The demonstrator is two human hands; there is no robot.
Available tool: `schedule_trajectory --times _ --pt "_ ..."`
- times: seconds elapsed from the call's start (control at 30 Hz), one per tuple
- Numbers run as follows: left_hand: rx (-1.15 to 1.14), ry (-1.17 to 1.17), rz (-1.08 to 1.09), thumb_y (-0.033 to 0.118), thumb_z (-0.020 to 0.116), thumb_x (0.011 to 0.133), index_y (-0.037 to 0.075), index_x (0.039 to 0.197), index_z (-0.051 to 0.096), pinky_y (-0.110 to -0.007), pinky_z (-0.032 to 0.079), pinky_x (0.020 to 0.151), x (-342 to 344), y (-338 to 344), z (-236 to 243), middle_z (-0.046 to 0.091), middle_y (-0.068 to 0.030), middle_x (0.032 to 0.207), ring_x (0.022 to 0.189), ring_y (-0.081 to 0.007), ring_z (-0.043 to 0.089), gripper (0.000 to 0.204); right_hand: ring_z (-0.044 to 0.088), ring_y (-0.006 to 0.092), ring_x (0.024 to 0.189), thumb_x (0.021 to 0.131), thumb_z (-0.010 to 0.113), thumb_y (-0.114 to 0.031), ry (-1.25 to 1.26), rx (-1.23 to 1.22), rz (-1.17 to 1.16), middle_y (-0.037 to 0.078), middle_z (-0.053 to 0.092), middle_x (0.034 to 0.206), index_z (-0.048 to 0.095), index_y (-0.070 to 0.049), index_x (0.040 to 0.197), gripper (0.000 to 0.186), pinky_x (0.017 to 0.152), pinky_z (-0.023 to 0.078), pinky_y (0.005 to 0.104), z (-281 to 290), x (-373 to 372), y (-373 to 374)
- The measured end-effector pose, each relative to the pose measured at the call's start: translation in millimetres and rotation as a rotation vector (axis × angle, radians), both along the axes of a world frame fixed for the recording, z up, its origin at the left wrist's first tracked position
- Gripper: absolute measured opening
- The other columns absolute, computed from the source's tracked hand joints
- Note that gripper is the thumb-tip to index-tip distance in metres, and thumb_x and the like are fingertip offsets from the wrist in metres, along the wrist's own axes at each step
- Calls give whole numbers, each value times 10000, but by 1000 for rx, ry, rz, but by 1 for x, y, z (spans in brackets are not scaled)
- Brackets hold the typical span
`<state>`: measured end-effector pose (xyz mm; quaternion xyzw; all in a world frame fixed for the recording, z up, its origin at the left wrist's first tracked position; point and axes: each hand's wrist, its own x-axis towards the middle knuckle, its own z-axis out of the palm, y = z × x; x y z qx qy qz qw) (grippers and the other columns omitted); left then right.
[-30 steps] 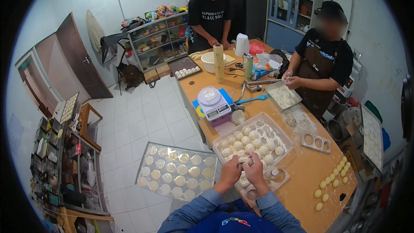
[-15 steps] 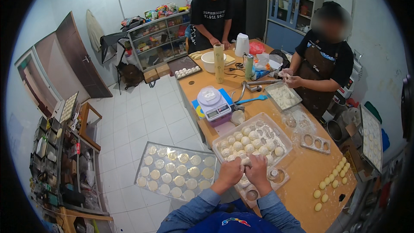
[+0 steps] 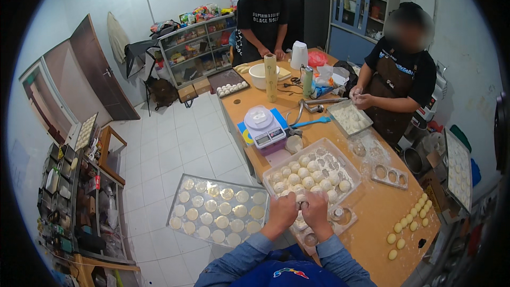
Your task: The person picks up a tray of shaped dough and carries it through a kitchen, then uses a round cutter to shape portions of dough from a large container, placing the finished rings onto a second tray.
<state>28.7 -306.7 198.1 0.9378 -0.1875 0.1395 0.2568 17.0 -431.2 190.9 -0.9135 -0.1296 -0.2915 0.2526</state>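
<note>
Close together over the near edge of a floured clear plastic tub (image 3: 355, 175), my left hand (image 3: 282, 215) and my right hand (image 3: 316, 213) pinch one piece of white dough (image 3: 302, 199) between their fingers. My hands partly cover it. Several round dough balls (image 3: 303, 172) fill the left and middle of the tub, and loose flour coats its far right part. Beside my right hand lies a pale mould with round holes (image 3: 348, 219), partly under my wrists, with a small round press (image 3: 337, 212) on it.
A metal tray of flat dough rounds (image 3: 178, 196) is at my left. Small yellow balls (image 3: 413, 218) and another holed mould (image 3: 389, 176) lie right. A kitchen scale (image 3: 261, 127) stands ahead. One co-worker (image 3: 398, 79) handles dough over a floury pan (image 3: 366, 125); another (image 3: 261, 21) works behind.
My hands stay in nearly the same place, fingers shifting slightly on the dough. The right co-worker's hands have come closer together and a little lower.
</note>
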Motion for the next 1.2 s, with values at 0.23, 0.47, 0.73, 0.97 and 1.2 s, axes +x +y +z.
schedule_trajectory --times 0.23,0.47,0.73,0.97,1.2 --pt "3 -10 35 184 564 725 69 792 483 -431 344 709 -5 4 0 568 -96 607 606 -287 575 156 550 299 809 683 523 -106 167 179 16 150 601 837 589 -36 997 329 847 345 457 8 -2 9" --pt "3 34 -38 156 567 718 56 859 454 -455 345 725 -4 1 12 569 -115 693 690 -296 569 207 543 285 824 682 526 -106 399 649 31 131 602 870 580 -44 1004 332 883 315 444 -16 3 -4" --pt "9 -14 -14 178 573 719 67 804 464 -440 335 683 -2 4 2 578 -108 665 642 -294 570 177 544 312 836 670 541 -84 144 160 29 153 598 877 568 -27 1010 346 816 350 439 -2 4 1" --pt "-169 -18 4 118 567 711 47 820 465 -428 352 667 -5 4 2 571 -136 663 667 -330 555 165 546 304 816 672 538 -73 127 14 48 144 595 833 569 -34 996 327 792 359 445 9 -2 6" --pt "-213 67 1 148 565 721 60 804 466 -446 343 710 -4 5 3 571 -127 701 703 -324 553 156 542 294 785 674 545 -104 600 736 83 136 585 786 575 -53 971 303 850 327 436 -3 1 1"
